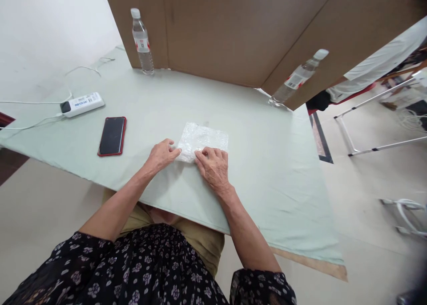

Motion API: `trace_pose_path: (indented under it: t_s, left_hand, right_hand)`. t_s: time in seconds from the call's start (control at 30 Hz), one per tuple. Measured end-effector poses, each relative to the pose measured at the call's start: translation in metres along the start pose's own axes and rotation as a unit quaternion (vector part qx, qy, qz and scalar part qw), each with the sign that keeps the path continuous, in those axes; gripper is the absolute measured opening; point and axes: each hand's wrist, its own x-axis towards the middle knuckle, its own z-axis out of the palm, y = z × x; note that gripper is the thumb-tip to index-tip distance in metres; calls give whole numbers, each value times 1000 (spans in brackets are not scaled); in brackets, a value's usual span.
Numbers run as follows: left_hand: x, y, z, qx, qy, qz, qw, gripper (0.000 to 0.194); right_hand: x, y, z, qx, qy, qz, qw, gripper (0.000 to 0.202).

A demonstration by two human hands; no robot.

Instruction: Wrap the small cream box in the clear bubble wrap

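A flat, folded piece of clear bubble wrap point(205, 137) lies on the pale green cloth in the head view. My left hand point(162, 154) is at its left edge, the thumb tip touching the near-left corner and the forefinger held apart from the thumb. Nothing shows in that hand's grasp. My right hand point(213, 166) rests over the near-right part of the wrap, with its fingers bent and thumb and forefinger pinching at the near edge. The right palm's underside and the wrap beneath it are hidden.
A phone in a red case point(112, 136) and a white power strip point(82, 104) with cables lie to the left. Two water bottles point(143, 46) point(296, 79) stand against a brown cardboard screen point(213, 33) at the back. The cloth-covered table point(280, 176) ends close to my body.
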Motion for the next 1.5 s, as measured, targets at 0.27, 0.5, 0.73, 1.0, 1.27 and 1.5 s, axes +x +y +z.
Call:
trace_pose_path:
  t_s: [0.27,0.5,0.73,1.0,1.27,1.5]
  left_hand:
    - [-4,9,-2,-88,-59,-104,989,41]
    - [4,19,17,-217,-73,-109,967,19]
    - [7,20,21,-187,-42,-59,980,12]
    - [10,27,24,-154,-64,-50,985,13]
    - [14,32,35,-112,-5,-3,994,23]
    - [8,41,36,-236,-46,-29,970,12]
  right_hand:
    - [0,0,1,16,18,-2,1000,17]
    - [1,-1,1,14,16,-2,1000,16]
    - [2,-2,0,17,9,-1,1000,16]
    - [1,-2,1,9,19,-4,1000,15]
    - [1,-3,0,20,5,5,1000,18]
    - [2,-4,0,9,3,10,1000,10]
